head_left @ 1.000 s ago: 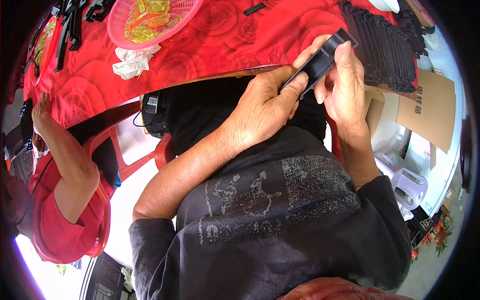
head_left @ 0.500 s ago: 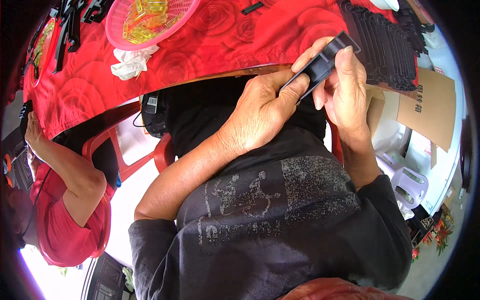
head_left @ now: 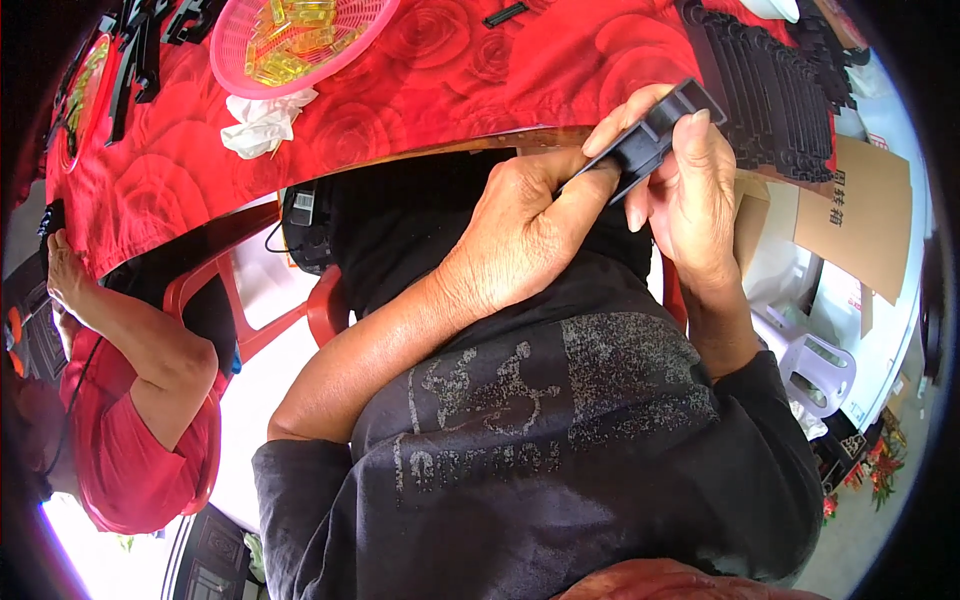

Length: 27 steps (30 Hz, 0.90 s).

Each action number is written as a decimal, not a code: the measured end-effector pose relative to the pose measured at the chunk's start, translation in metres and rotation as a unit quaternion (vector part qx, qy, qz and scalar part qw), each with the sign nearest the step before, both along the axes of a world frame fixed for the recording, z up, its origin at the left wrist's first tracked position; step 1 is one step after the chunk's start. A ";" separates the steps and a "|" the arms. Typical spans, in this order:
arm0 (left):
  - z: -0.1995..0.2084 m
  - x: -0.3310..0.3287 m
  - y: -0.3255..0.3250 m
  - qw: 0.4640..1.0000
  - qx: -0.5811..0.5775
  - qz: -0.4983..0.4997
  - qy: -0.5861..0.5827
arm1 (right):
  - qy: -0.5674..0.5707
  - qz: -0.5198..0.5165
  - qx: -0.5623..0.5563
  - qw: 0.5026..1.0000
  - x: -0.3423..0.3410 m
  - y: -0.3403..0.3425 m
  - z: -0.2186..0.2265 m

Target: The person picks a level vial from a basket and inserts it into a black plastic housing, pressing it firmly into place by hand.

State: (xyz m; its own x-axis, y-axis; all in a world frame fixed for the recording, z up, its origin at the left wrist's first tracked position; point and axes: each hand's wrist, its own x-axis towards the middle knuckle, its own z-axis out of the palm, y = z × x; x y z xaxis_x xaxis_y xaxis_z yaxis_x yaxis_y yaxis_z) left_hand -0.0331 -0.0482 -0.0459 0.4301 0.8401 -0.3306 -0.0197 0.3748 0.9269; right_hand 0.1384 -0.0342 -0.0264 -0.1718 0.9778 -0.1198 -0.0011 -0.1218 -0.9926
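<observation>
Both of my hands hold a black plastic part [head_left: 640, 146], long and channel-shaped, just off the table's near edge. My left hand [head_left: 540, 215] is closed round its lower end, the thumb pressed into the channel. My right hand [head_left: 695, 190] grips the upper end, with the thumb along its near side and other fingers underneath. The part slants, its upper end toward the far right. Whether a smaller piece sits inside the channel is hidden by my left thumb.
A pink basket [head_left: 222, 60] of yellow clear pieces stands on the red tablecloth [head_left: 420, 80], beside crumpled white tissue [head_left: 265, 122]. Rows of black parts [head_left: 770, 90] lie at the right, near a cardboard box [head_left: 860, 205]. A co-worker in red [head_left: 140, 440] sits at the left.
The black part has shifted slightly toward me and right. My left thumb has slid deeper into its channel. The co-worker's arm has moved a little.
</observation>
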 end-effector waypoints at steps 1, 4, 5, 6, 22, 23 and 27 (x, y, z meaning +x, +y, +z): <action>0.000 0.000 0.000 1.000 0.000 0.000 0.000 | 0.000 0.000 0.000 1.000 0.001 0.000 0.000; 0.000 -0.001 -0.001 1.000 -0.005 0.004 -0.006 | -0.011 0.010 0.011 1.000 0.002 0.000 0.001; 0.000 -0.001 0.000 1.000 -0.005 0.007 -0.011 | -0.018 0.009 0.007 1.000 0.001 0.000 0.002; 0.000 -0.001 0.001 1.000 -0.005 0.010 -0.016 | -0.025 0.008 0.002 1.000 0.000 0.001 0.002; -0.003 -0.007 0.007 0.995 0.080 -0.049 0.024 | 0.044 -0.014 -0.003 0.999 0.004 0.013 -0.015; -0.003 -0.006 0.008 0.996 0.066 -0.050 0.014 | 0.044 -0.014 -0.003 0.999 0.005 0.013 -0.015; -0.004 -0.004 0.009 0.997 0.051 -0.058 -0.003 | 0.057 -0.022 -0.016 0.998 0.005 0.012 -0.013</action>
State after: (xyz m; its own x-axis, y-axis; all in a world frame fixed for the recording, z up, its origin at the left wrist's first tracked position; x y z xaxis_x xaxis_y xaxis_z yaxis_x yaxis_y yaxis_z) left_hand -0.0375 -0.0392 -0.0501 0.5274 0.8142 -0.2427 0.0130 0.2778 0.9605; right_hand 0.1438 -0.0227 -0.0395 -0.1435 0.9805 -0.1341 -0.1198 -0.1517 -0.9811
